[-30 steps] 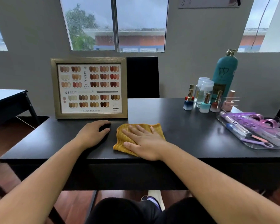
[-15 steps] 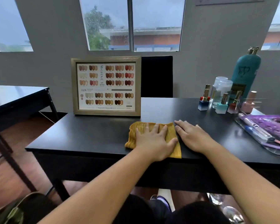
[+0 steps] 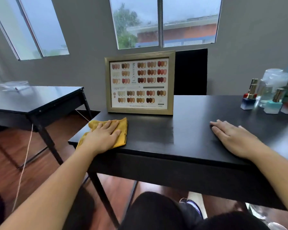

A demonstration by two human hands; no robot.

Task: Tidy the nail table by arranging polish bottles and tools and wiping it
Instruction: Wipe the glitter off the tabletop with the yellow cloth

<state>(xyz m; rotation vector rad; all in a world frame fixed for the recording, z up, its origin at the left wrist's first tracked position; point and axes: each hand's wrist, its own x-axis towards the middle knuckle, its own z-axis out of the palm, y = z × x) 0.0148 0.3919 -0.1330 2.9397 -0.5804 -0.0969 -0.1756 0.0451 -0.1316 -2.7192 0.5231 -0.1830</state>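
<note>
We are pressing our left hand [image 3: 103,136] flat on the yellow cloth [image 3: 122,130] at the front-left corner of the bench [image 3: 173,130], fingers [image 3: 109,124] straight | our right hand [image 3: 231,138] is lying palm-down on the bench, fingers slightly spread, holding nothing | polish bottles [image 3: 249,98] are standing far right; framed colour chart [image 3: 140,83] behind; grey wall [image 3: 86,47], windows [image 3: 189,19].

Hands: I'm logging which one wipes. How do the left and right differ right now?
The left hand presses on the yellow cloth; the right hand lies on bare table. The left hand is by the table's left front corner; the right hand is nearer the polish bottles. Both are palm-down with straight fingers.
</note>
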